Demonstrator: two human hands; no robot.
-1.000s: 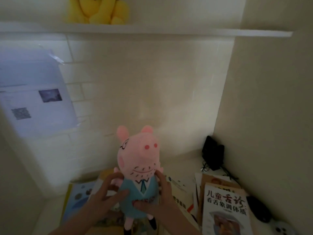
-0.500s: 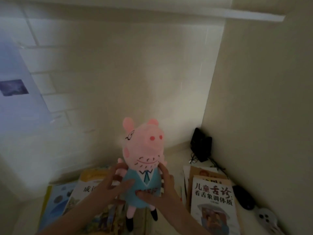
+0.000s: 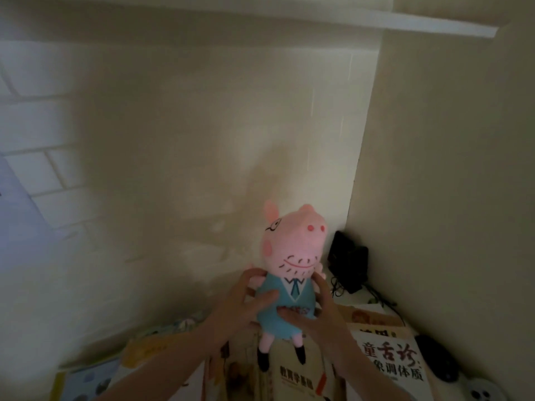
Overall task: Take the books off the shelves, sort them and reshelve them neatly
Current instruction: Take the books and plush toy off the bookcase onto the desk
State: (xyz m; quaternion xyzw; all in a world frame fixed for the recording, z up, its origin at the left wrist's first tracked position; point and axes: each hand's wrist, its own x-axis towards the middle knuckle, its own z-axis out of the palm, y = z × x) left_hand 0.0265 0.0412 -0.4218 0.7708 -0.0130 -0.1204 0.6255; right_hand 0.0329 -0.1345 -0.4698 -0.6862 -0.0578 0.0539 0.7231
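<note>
I see my left grip (image 3: 246, 303) and right grip (image 3: 321, 314) clasping a pink pig plush (image 3: 292, 244) upright by its blue body, above books (image 3: 388, 363) lying flat.

Pig plush (image 3: 292, 256) upright. Black box (image 3: 348, 261), cable (image 3: 379, 298) right of right grip (image 3: 321, 319); mouse (image 3: 437, 357), white pad (image 3: 482, 393) lower right.

You face a dim, softly lit corner. A pale cream back wall (image 3: 202, 134), with white brick-pattern tiling at its left, meets a plain cream side wall (image 3: 451, 169) on your right. A thin white shelf board (image 3: 434, 26) runs overhead.
</note>
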